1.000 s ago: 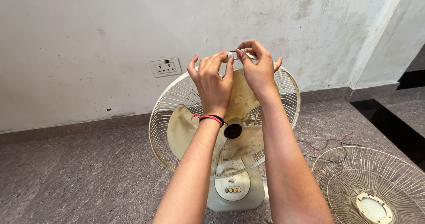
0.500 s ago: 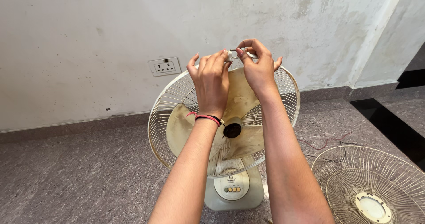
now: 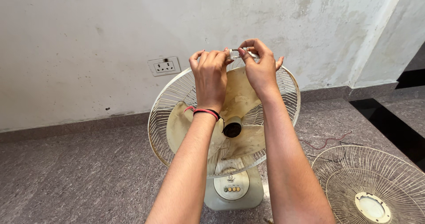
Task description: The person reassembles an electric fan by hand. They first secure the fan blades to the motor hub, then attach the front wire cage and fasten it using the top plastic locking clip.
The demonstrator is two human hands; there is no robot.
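At lower right the loose front grille (image 3: 374,186) lies on the floor, while at upper centre the left hand (image 3: 210,77) and right hand (image 3: 259,69) pinch a small clip (image 3: 234,53) atop the fan's rear guard (image 3: 177,95); narrow fingertip grips could slip, dropping it behind the dusty blades (image 3: 239,95).

Both arms extended forward and upward, forearms bare, converging toward same point. Left hand (image 3: 209,75) raised, back of hand toward camera, fingers curled, fingertips pinched together at top. Red and black bands on left wrist. Right hand (image 3: 259,64) alongside, just beside left, thumb and forefinger pinched, little finger splayed outward. Fingertips of both hands nearly touching. Contents of either grip not discernible.
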